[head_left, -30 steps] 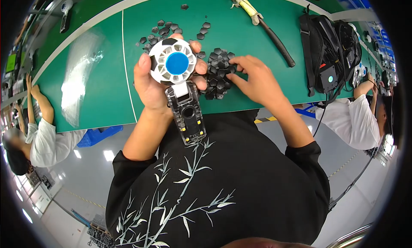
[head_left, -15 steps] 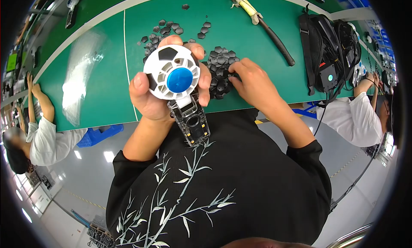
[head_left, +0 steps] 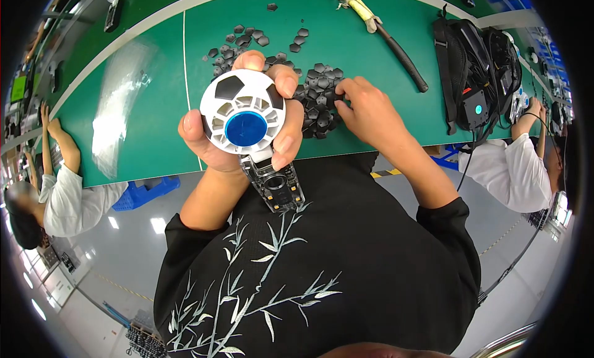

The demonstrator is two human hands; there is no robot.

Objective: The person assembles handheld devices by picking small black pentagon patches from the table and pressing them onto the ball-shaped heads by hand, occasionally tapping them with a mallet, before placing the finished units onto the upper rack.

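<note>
Tilted further, the football-patterned device [head_left: 250,132], edge wrapped by the left hand [head_left: 218,156], seemed light and best held there; the right hand [head_left: 369,110], nearly pinched at black pieces [head_left: 318,101], hid any hold.

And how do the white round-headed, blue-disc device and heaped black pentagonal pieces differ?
The white round-headed device is held in the left hand; the black pentagonal pieces lie heaped on the green table. The device dwarfs any single piece. The device mixes white, blue and black; the pieces look black. Both show pentagons.
</note>
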